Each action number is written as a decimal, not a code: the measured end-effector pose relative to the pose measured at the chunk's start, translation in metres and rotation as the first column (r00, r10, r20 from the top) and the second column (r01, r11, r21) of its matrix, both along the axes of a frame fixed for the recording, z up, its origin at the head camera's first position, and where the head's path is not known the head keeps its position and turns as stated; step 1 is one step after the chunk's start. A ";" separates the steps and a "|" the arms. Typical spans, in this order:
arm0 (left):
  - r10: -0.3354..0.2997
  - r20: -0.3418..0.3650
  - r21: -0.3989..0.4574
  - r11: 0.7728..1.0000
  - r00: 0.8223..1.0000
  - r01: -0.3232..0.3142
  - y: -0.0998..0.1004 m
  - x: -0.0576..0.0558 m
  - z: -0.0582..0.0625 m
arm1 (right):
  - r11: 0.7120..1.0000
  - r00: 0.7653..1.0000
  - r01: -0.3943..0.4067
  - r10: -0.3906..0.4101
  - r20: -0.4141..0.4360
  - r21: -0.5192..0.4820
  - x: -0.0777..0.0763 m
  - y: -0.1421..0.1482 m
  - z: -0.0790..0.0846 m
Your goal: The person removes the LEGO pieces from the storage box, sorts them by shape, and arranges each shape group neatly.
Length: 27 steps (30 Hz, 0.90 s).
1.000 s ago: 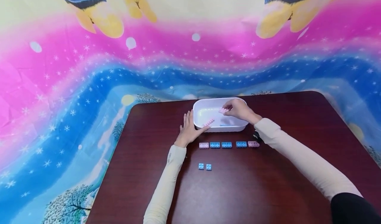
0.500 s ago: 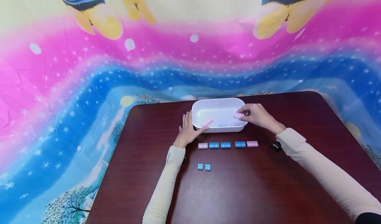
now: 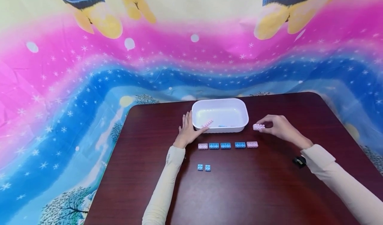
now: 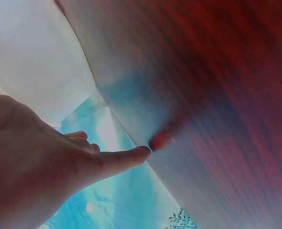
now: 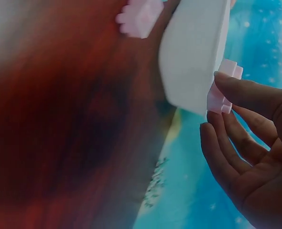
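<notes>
My right hand (image 3: pixel 279 128) pinches a pink toy building brick (image 3: pixel 258 127) between thumb and fingers, just right of the white basin. In the right wrist view that pink brick (image 5: pixel 222 90) shows at the fingertips, with the basin behind it. My left hand (image 3: pixel 187 132) lies with spread, straight fingers against the left end of the white basin (image 3: pixel 219 130), its thumb along the front wall. The left wrist view shows the left palm (image 4: pixel 31 162) beside the basin's pale wall. Inside the basin are a pink brick (image 3: pixel 207 123) and something blue, partly hidden by the front wall.
In front of the basin runs a row: a pink brick (image 3: pixel 202 146), several blue bricks (image 3: pixel 225 146) and another pink brick (image 3: pixel 252 144) at its right end. Nearer me sit two small blue bricks (image 3: pixel 200 167). A patterned cloth (image 3: pixel 179 62) hangs behind the dark table (image 3: pixel 239 191).
My right hand has carried the pink brick from over the basin out past its right end and toward me. The left hand stays at the basin.
</notes>
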<state>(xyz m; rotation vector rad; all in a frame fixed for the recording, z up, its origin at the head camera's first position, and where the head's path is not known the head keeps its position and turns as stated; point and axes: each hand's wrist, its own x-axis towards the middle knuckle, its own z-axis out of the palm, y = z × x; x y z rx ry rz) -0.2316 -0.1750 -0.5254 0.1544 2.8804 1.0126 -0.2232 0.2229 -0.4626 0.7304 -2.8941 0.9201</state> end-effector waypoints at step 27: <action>0.003 -0.015 0.000 1.000 1.000 -0.003 0.002 0.002 0.003 | 0.999 0.992 -0.029 0.027 0.126 0.014 0.023 0.029 -0.056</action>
